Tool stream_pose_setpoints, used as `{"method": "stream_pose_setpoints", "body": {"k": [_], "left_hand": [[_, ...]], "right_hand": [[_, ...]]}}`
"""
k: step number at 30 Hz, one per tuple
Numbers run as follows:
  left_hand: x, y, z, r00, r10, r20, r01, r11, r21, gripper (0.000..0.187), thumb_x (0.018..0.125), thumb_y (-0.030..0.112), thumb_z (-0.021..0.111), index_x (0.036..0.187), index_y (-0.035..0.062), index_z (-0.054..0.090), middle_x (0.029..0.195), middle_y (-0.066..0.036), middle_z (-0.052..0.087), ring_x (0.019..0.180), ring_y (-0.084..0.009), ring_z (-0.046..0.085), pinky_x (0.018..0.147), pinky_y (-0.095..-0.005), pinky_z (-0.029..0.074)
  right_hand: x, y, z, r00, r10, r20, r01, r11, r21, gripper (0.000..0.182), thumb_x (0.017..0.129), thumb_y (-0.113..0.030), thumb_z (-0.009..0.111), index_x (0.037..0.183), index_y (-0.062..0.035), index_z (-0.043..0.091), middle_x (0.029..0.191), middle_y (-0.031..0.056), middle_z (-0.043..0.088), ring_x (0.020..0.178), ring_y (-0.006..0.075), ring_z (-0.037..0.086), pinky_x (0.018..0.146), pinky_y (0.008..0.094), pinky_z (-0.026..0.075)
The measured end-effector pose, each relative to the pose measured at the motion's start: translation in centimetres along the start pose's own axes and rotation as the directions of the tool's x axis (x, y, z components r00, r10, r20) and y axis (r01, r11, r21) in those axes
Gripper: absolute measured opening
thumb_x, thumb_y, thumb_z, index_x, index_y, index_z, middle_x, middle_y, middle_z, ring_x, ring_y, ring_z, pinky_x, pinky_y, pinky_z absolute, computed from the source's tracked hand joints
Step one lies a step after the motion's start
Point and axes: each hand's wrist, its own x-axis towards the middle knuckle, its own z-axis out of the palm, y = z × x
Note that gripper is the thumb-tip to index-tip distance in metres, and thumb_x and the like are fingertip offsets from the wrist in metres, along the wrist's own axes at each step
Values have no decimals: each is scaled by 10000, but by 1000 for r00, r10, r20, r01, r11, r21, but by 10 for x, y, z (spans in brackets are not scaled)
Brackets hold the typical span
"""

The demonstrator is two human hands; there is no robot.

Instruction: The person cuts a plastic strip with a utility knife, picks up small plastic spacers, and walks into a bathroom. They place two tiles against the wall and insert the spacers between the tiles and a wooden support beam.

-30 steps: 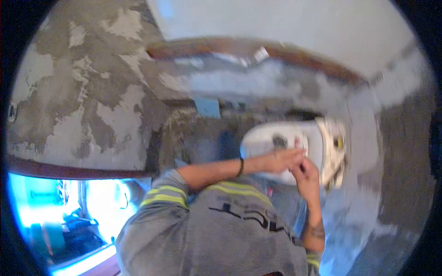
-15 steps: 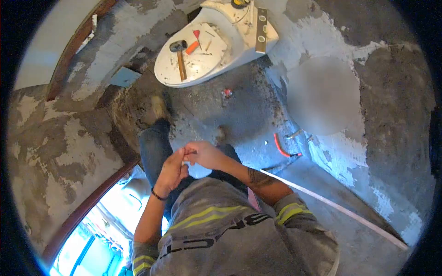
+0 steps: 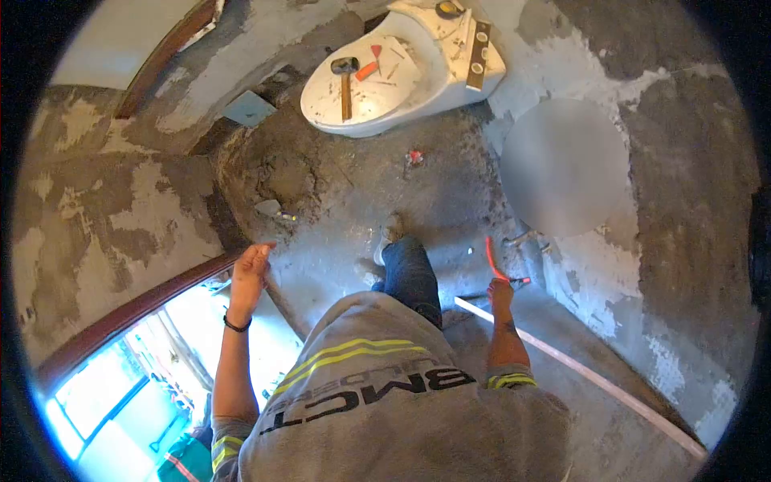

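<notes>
My left hand (image 3: 250, 271), with a black band on the wrist, is stretched out to the left beside the brown door frame (image 3: 136, 309). Its fingers are loosely curved and nothing shows in it. My right hand (image 3: 501, 294) hangs low at the right, its back toward me, just below a bent red tube (image 3: 491, 258) and next to the end of a long pale strip (image 3: 586, 371) lying on the floor. What its fingers do is hidden. My grey sweatshirt fills the bottom of the view, and my jeans leg and shoe (image 3: 390, 233) point forward.
A white toilet (image 3: 450, 84) stands at the top; on it lie a hammer (image 3: 345, 76), an orange tool (image 3: 366, 71), a level (image 3: 479, 44) and a tape measure (image 3: 448, 10). Rough patched cement covers the floor and walls. A bright doorway (image 3: 136, 377) lies at lower left.
My hands were together in front of my chest pinching a small white thing; they have now parted, the left going out to the door frame and the right down toward the red tube.
</notes>
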Motion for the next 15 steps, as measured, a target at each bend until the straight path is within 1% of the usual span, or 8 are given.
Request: {"method": "stream_pose_setpoints", "body": {"k": [2, 5, 7, 9, 11, 13, 14, 15], "left_hand": [[-10, -34, 9, 1000, 5, -23, -4, 1000, 17, 365, 991, 372, 499, 1050, 50, 659, 621, 57, 401, 518, -43, 343, 463, -227, 298], [-43, -75, 22, 998, -11, -63, 20, 990, 143, 357, 973, 386, 525, 1017, 63, 670, 616, 48, 413, 549, -53, 384, 482, -244, 321], [-67, -118, 30, 973, -198, -122, 212, 969, 124, 376, 974, 388, 519, 946, 45, 671, 654, 31, 458, 579, -80, 428, 503, -279, 339], [-97, -203, 28, 981, -139, -134, 177, 926, 334, 375, 959, 372, 521, 891, 29, 657, 693, -107, 581, 627, -247, 539, 602, -385, 425], [-153, -297, 19, 991, 131, 14, -96, 652, 752, 242, 900, 224, 496, 805, 51, 636, 808, -201, 637, 757, -386, 615, 697, -467, 486], [-194, -290, 18, 925, -378, 40, 147, 455, 878, 176, 839, 141, 483, 836, 34, 623, 829, -217, 613, 771, -387, 602, 682, -475, 482], [-218, -295, 27, 914, -404, 41, 15, 134, 991, 285, 859, 102, 478, 1102, 68, 622, 871, -55, 641, 931, -217, 605, 848, -405, 477], [-246, -311, 26, 971, -200, 133, -107, 132, 985, 186, 899, 159, 474, 850, 82, 637, 696, -87, 613, 624, -252, 573, 589, -393, 452]], "right_hand": [[14, -40, -1, 999, -3, 47, -8, 975, 223, 98, 870, -173, 593, 820, -119, 657, 699, 19, 608, 586, 133, 612, 460, 326, 491], [47, -84, 23, 963, -250, 96, 267, 920, -287, 76, 867, -170, 633, 873, -103, 668, 711, 23, 615, 596, 139, 607, 461, 293, 454], [100, -113, 60, 931, -322, 170, 306, 945, 114, 107, 849, -191, 678, 899, -97, 673, 758, 24, 637, 622, 133, 610, 483, 264, 435], [90, -197, 105, 942, -289, 170, 283, 957, 57, 130, 838, -192, 699, 908, -86, 670, 781, 21, 649, 643, 122, 611, 503, 255, 440], [95, -266, 147, 907, -276, 318, 269, 961, 67, 142, 846, -204, 698, 921, -88, 667, 792, 17, 657, 649, 119, 612, 509, 260, 446], [126, -314, 193, 841, -384, 381, 466, 872, -150, 181, 876, -232, 671, 947, -66, 655, 795, 23, 658, 642, 119, 612, 530, 270, 465], [143, -337, 216, 801, -451, 393, 550, 814, -186, 178, 887, -225, 653, 951, -59, 649, 793, 33, 656, 646, 131, 614, 556, 279, 475], [161, -361, 239, 753, -515, 410, 629, 746, -218, 177, 899, -219, 635, 955, -51, 642, 791, 44, 654, 650, 142, 615, 582, 287, 485]]}}
